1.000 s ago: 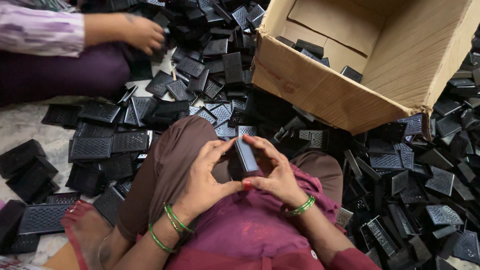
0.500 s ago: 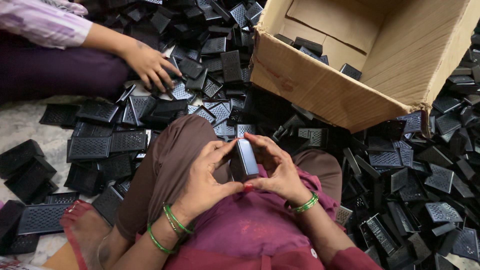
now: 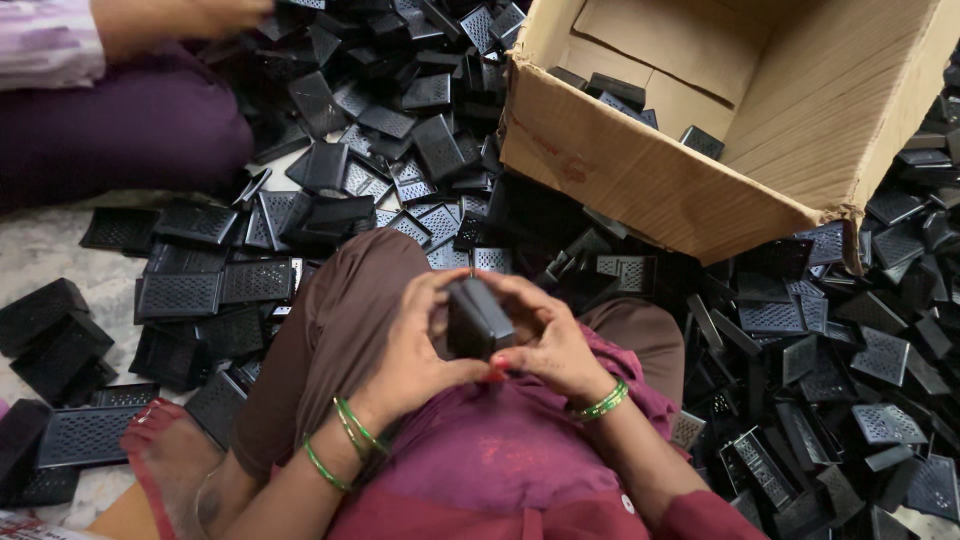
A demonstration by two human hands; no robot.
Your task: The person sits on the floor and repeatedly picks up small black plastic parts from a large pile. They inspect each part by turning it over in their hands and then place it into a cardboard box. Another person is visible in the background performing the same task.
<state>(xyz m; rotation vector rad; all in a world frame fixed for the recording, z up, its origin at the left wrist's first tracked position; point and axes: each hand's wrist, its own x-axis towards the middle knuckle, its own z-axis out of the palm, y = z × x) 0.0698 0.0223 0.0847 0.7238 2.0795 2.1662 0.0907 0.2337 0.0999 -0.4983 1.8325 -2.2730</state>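
Both my hands are clamped on one small black plastic casing point(image 3: 478, 318) over my lap: left hand point(image 3: 412, 340) fingers curl round its side, right hand point(image 3: 548, 340) thumb presses below. A second ago it lay flatter; now it is tipped on edge, so I judge the fitting under way. The cardboard box point(image 3: 640, 180) stands just ahead

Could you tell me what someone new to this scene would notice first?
Probably the sea of small black perforated plastic parts covering the floor all around. Next, the big open cardboard box at upper right, with a few parts inside. At centre, the left hand and right hand together grip one black part.
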